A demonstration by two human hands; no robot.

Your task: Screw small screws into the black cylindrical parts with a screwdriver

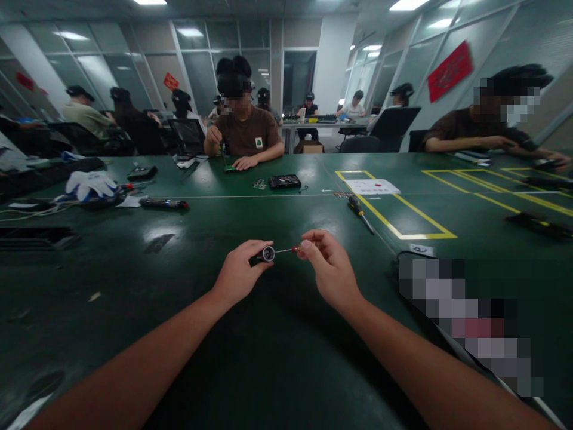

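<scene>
Spanning most of the view, the dark green table (111, 328) runs from the person's forearms to the far side of the room; across it sits a co-worker in a brown shirt (264, 128), bent over a small green piece on the table; another co-worker (452, 126) leans in at the far right, with more people seated at the back.

A yellow tape outline (425, 236) marks the surface right of centre; a white sheet (376, 187) lies across its far part; white gloves (92, 186) rest in a heap at the left.

The person's 2 bare hands meet near the middle, above the table; the left hand (237, 270) has its grip closed about a dark cylinder, thumb below and fingers above; the right hand (333, 266) has its grip pinching a small screwdriver between thumb and fingertips.

Beyond the hands lie a black boxy device (285, 181) and, further right, a black-and-yellow screwdriver (355, 206), its shaft angled toward the person.

The dark cylinder (267, 254) turns its round, pale-rimmed end to the camera; the small screwdriver (295, 249), red at the handle, points its thin shaft left to that rim; whether the tip enters, one cannot tell.
</scene>
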